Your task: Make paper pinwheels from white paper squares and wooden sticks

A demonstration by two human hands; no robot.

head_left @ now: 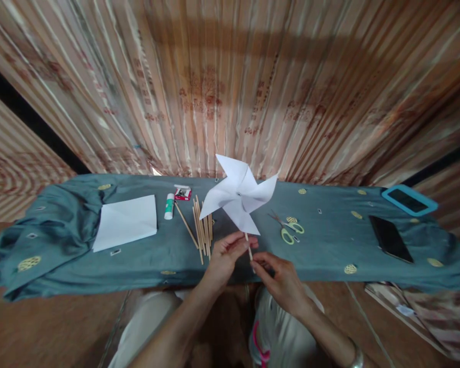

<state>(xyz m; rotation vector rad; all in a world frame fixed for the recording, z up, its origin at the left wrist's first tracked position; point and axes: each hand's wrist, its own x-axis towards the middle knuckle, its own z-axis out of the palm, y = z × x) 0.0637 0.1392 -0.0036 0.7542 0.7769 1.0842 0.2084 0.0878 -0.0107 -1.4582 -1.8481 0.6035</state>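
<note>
A white paper pinwheel stands up in front of me, its folded blades spread round a small pin at the centre. Its thin wooden stick runs down between my hands. My left hand is closed on the stick just below the blades. Lower down, my right hand pinches the same stick between thumb and fingers. Behind the pinwheel's left side lie several loose wooden sticks. Scissors with light green handles rest on the cloth to the right of the pinwheel.
White paper sheets lie on the left of the teal cloth. A glue stick and a small red box of pins are near the sticks. On the right are a black phone and a blue-framed device. A curtain hangs behind.
</note>
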